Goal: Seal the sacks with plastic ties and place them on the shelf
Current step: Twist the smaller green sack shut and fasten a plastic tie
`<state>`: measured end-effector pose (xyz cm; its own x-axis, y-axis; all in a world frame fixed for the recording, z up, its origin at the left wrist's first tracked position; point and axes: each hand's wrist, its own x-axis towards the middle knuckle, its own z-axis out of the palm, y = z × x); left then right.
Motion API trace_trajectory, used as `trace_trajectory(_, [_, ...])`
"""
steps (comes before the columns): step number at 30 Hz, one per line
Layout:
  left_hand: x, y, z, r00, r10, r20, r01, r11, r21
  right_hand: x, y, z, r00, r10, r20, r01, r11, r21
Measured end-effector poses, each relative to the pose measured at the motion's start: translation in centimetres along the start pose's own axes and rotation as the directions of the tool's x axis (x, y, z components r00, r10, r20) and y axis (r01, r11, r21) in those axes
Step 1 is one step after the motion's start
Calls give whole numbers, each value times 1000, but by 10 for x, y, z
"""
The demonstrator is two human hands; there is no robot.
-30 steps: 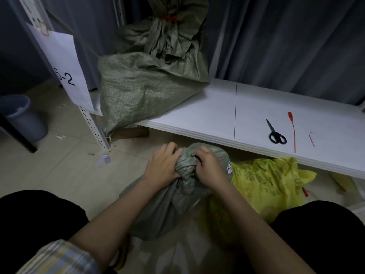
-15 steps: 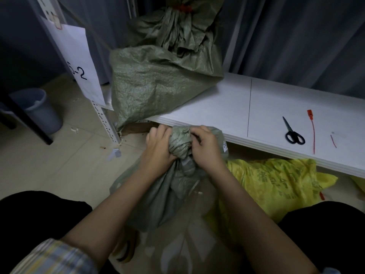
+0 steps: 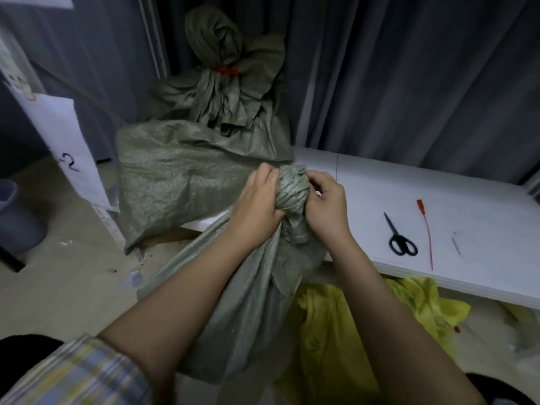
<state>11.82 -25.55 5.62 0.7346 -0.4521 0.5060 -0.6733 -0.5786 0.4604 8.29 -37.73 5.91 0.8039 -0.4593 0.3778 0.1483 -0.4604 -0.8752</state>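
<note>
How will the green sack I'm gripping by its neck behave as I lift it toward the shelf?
Probably floppy: the green sack hangs in long folds below the left hand and right hand. Its woven skin looks slick, so the bunched neck may slip. The load seems modest, with the body sagging rather than bulging.

One head-worn view looks forward and down, close over the hands (image 3: 292, 206), apparently toward the shelf (image 3: 423, 182)

Sack (image 3: 251, 311) base hidden behind forearms.
</note>
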Motion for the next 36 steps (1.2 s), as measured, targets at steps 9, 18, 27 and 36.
trace_trajectory(9, [8,38,-13,992,116,41,-113,992,-58,-9,-22,-41,996,69,-61,-69,998,-3])
trace_trajectory(18, [-30,73,-10,975,204,86,-175,948,-266,-69,-34,-76,968,14,-249,-34,997,-75])
trace_trajectory(27, [-48,125,30,964,205,172,-84,843,-532,-98,-8,-135,941,-32,-337,-40,978,-203])
trace_trajectory(36, [-75,108,115,854,116,507,63,945,-321,-132,92,-130,919,197,-341,-292,922,-255])
